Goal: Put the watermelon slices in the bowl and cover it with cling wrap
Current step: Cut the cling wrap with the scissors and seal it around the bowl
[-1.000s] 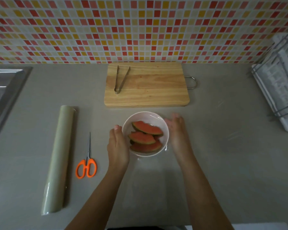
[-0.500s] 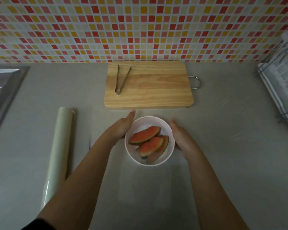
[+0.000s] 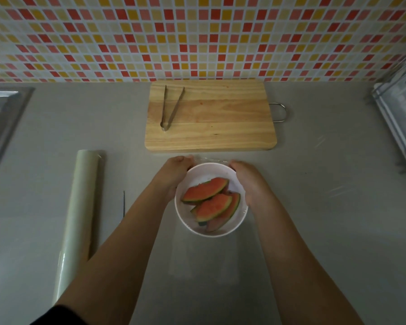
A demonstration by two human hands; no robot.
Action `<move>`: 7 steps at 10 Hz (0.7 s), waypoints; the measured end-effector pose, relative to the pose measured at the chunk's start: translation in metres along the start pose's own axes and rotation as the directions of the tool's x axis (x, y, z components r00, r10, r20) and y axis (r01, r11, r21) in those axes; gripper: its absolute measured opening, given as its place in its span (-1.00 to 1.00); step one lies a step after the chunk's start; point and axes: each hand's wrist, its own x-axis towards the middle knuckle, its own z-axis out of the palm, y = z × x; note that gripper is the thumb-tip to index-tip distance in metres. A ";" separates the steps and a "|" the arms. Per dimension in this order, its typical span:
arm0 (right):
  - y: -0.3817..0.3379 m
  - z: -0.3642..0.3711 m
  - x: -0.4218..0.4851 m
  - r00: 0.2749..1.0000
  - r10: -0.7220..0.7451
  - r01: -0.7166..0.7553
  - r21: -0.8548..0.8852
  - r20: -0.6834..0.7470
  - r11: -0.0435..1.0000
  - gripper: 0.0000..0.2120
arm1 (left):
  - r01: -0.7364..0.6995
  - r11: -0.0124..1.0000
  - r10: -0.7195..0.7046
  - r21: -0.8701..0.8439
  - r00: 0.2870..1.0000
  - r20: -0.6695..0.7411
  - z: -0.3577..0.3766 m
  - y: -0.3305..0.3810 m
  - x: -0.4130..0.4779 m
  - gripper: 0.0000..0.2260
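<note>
Grey counter (image 3: 314, 207); watermelon slices (image 3: 206, 191) in bowl (image 3: 204, 171), long axes lower-left to upper-right.

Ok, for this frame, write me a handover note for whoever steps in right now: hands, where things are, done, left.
Left hand and right hand: fingers curled at the far rim of the bowl, apparently pinching the far edge of the cling wrap sheet.
Watermelon slices are in the bowl, which stands on the sheet. The roll lies to the left, the tongs on the cutting board.
Done: slices in, sheet off the roll.
Left: draw the film over the bowl and seal it.
</note>
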 end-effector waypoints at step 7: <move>0.002 0.010 0.021 0.976 0.084 -0.044 0.196 -0.201 0.980 -0.41 | 0.043 0.980 -0.096 -0.196 0.959 -0.265 0.009 -0.009 0.005 -0.66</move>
